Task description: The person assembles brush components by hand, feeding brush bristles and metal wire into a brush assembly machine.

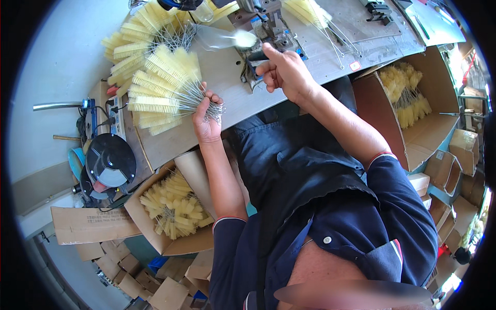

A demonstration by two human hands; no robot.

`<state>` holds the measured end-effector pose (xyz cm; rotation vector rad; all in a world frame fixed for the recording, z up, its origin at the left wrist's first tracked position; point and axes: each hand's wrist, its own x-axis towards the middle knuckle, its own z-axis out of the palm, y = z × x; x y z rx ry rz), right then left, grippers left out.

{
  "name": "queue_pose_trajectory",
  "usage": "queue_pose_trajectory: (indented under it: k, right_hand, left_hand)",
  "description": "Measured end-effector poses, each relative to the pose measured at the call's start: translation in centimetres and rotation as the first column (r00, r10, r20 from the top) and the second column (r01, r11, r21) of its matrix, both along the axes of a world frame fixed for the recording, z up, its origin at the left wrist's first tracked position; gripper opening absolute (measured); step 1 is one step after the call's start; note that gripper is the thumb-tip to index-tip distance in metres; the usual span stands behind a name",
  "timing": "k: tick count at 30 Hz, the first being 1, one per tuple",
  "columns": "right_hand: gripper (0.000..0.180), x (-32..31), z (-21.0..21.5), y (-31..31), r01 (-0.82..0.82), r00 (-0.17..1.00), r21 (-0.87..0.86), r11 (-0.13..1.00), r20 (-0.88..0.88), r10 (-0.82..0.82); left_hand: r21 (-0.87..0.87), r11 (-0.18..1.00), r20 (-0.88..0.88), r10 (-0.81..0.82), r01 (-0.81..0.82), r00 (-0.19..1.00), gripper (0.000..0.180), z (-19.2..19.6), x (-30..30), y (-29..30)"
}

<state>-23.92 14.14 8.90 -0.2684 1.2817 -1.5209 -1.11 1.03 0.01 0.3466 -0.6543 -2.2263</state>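
Observation:
A fanned bundle of bottle brushes (161, 85), with pale yellow bristles and twisted wire stems ending in loops, is gripped in my left hand (207, 118) over the table's near edge. The loops stick out past the fingers. Beside a black handle (260, 55) on the metal bench fixture (276, 32) is my right hand (285, 71), its index finger extended and the others loosely bent. I see nothing held in it. A pale, motion-smeared brush head (244, 39) lies across the fixture's left side, its exact shape unclear.
More brushes (144, 39) are heaped at the table's far left, and a few brushes (315, 18) lie right of the fixture. Cardboard boxes of brushes stand at lower left (173, 206) and right (405, 93). A dark round-guarded machine (110, 160) stands at left.

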Motion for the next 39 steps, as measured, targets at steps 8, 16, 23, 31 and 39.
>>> queue_pose_trajectory:
  k: [8, 16, 23, 31, 39]
  right_hand:
    - [0.071, -0.8, 1.1, -1.2, -0.051, 0.907, -0.226, 0.973, 0.397, 0.139]
    - [0.018, 2.0, -0.6, -2.8, -0.122, 0.894, -0.115, 0.986, 0.42, 0.16]
    - [0.043, 0.8, -1.8, 1.6, -0.026, 0.992, -0.064, 0.998, 0.118, 0.033]
    - [0.039, -3.2, -2.6, 2.9, 0.122, 0.99, -0.083, 0.989, 0.08, -0.115]
    - [0.044, -3.9, -1.8, 1.8, 0.137, 0.989, -0.021, 0.99, -0.053, -0.138]
  left_hand:
    - [-0.037, 0.999, -0.002, -0.029, 0.029, 1.0, 0.052, -0.3, 0.0, -0.2]
    - [-0.04, 0.999, -0.002, -0.034, 0.034, 0.999, 0.052, -0.4, -0.1, -0.3]
    - [0.011, 1.0, -0.005, -0.013, 0.013, 1.0, 0.052, 0.2, -0.3, 0.1]
    - [-0.031, 0.999, 0.017, -0.02, 0.021, 1.0, 0.052, -0.1, 0.0, 0.1]
    - [-0.029, 0.999, 0.012, -0.024, 0.024, 1.0, 0.051, -0.1, -0.3, 0.1]
